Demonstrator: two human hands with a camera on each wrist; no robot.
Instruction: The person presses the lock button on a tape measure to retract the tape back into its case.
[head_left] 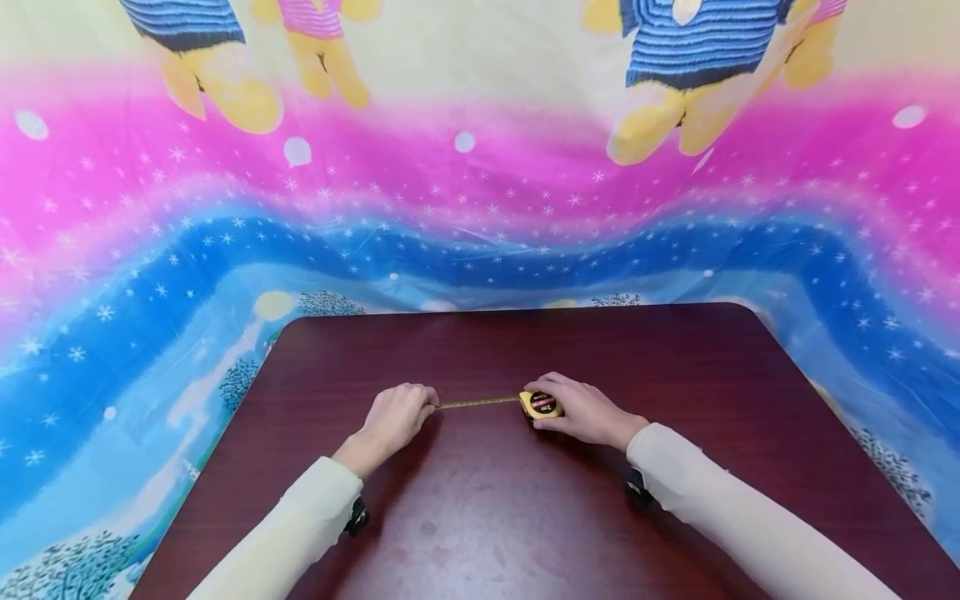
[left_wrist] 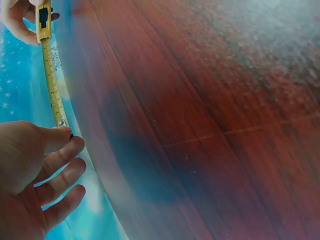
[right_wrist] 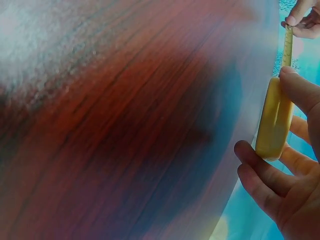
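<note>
My right hand (head_left: 585,410) grips a yellow tape measure (head_left: 541,405) with a dark round label, held over the table right of its middle. From the case a yellow blade (head_left: 480,403) runs out to the left in a nearly straight line. At its far end my left hand (head_left: 395,417) pinches the metal end hook (left_wrist: 62,123) between thumb and forefinger, the other fingers loosely bent. In the right wrist view the yellow case (right_wrist: 274,120) lies between thumb and fingers, the thumb at the end where the blade comes out.
Both hands are over a dark red-brown wooden table (head_left: 480,517) with rounded far corners. Behind and beside it hangs a printed cloth (head_left: 465,192) in pink and blue with snowflakes and bears. Dark wrist devices (head_left: 358,517) sit under the pale sleeves (head_left: 720,492).
</note>
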